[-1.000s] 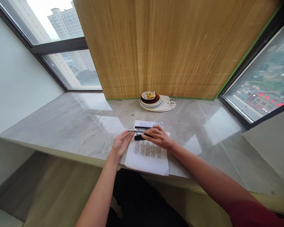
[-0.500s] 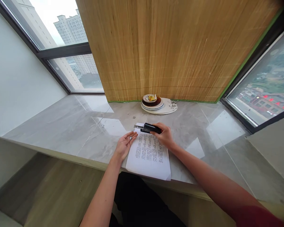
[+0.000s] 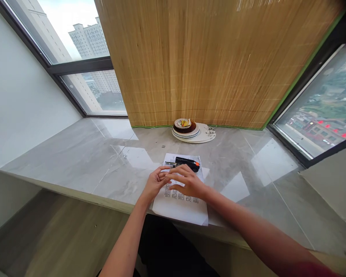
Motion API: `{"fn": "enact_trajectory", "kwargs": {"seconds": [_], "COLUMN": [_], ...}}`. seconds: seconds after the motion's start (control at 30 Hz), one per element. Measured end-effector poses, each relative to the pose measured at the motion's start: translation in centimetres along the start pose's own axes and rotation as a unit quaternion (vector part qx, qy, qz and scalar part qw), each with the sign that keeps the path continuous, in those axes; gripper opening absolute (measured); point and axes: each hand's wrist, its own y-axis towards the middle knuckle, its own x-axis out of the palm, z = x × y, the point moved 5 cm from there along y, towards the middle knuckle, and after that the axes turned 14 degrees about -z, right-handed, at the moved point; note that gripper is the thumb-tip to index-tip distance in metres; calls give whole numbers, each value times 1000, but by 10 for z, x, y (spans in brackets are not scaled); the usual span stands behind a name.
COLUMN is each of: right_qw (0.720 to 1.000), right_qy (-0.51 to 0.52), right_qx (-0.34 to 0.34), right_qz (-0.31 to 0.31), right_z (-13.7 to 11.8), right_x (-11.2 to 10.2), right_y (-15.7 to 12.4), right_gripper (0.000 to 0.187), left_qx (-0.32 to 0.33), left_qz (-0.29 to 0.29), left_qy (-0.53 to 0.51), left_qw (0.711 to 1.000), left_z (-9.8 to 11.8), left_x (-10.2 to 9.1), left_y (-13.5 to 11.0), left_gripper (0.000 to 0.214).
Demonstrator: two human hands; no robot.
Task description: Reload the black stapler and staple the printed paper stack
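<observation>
as the bare left hand (image 3: pixel 155 184) and right hand (image 3: pixel 188 182) hang close together over white printed paper sheets (image 3: pixel 180 211), curled fingers (image 3: pixel 177 177) partly apart, any small hold impossible to tell; black orange-ended stapler (image 3: pixel 187 161) on the sheets' far end; grey marbled bench (image 3: pixel 112 173) beneath

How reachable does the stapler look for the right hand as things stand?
Probably yes: the stapler lies on the papers just beyond the right hand, with nothing visible blocking it. Whether that hand holds anything small is unclear.
</observation>
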Motion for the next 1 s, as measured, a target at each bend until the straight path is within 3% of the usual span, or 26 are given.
{"fn": "enact_trajectory", "kwargs": {"seconds": [0.1, 0.2, 0.33, 0.47, 0.57, 0.67, 0.77, 0.9, 1.0], "right_qw": [998, 998, 997, 996, 994, 968, 894, 829, 815], "right_qy": [-13, -25, -54, -45, -16, -38, -93, -69, -51], "right_qx": [-34, -35, -49, -68, -56, 73, 266, 464, 511], "right_qz": [-47, -34, -10, 23, 97, 236, 349, 304, 268], "right_z": [-2, 4, 3, -2, 10, 49, 103, 163, 179], "right_x": [13, 16, 14, 4, -17, -51, -80, -85, -80], "right_y": [-1, -5, -5, -3, -8, -24, -56, -96, -112], "right_gripper": [27, 14, 13, 17, 20, 16, 17, 24, 24], "left_qx": [8, 4, 11, 26, 36, 15, -8, 27, 33], "left_qz": [-24, -48, -58, -64, -44, -7, 5, 8, 21], "left_qy": [5, -3, 0, 10, 33, 60, 71, 96, 110], "left_qw": [1000, 999, 998, 998, 998, 998, 997, 995, 993], "left_z": [4, 5, 3, 3, 3, 0, -3, 1, 2], "left_x": [5, 8, 8, 5, 2, -4, -6, -6, -6], "left_y": [-2, -3, -3, -1, 0, 0, 0, 1, 3], "left_gripper": [65, 63, 60, 64, 56, 47, 48, 44, 40]}}
